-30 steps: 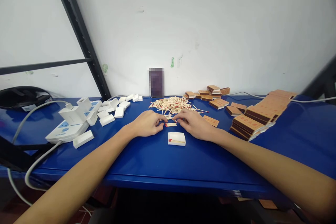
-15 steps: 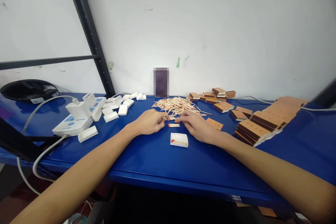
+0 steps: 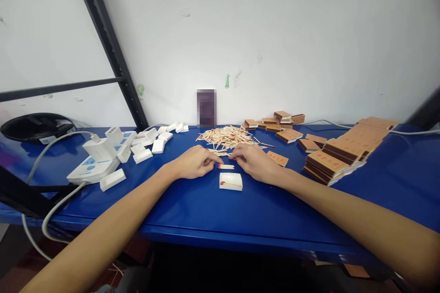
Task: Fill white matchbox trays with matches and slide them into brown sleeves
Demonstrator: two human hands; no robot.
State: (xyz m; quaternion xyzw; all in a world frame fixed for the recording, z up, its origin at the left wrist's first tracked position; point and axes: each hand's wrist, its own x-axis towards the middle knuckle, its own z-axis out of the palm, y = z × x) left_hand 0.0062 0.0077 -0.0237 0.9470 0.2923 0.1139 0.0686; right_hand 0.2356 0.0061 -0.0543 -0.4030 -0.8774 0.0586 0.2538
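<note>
My left hand [image 3: 195, 162] rests on the blue tabletop with its index finger stretched out, the tip by the red heads of a short row of matches [image 3: 227, 167]. My right hand [image 3: 255, 161] is bent low across from it, fingertips between that row and the loose matches; its fingers look slightly apart and I make out nothing held. Just nearer to me lies an open white matchbox tray [image 3: 231, 176] with a few matches along its front side. A large heap of red-tipped matches [image 3: 229, 136] spreads behind both hands.
White matchbox trays [image 3: 158, 146] and a power strip [image 3: 92, 169] with chargers lie left. Brown matchbox sleeves [image 3: 330, 165] are stacked right, with more [image 3: 289, 135] behind. One flat sleeve [image 3: 277, 159] lies beside my right hand. A black rack post [image 3: 113, 50] rises left.
My left index finger has straightened towards the short row of matches. My right hand has shifted only slightly, staying near the heap. The whole view has moved a little.
</note>
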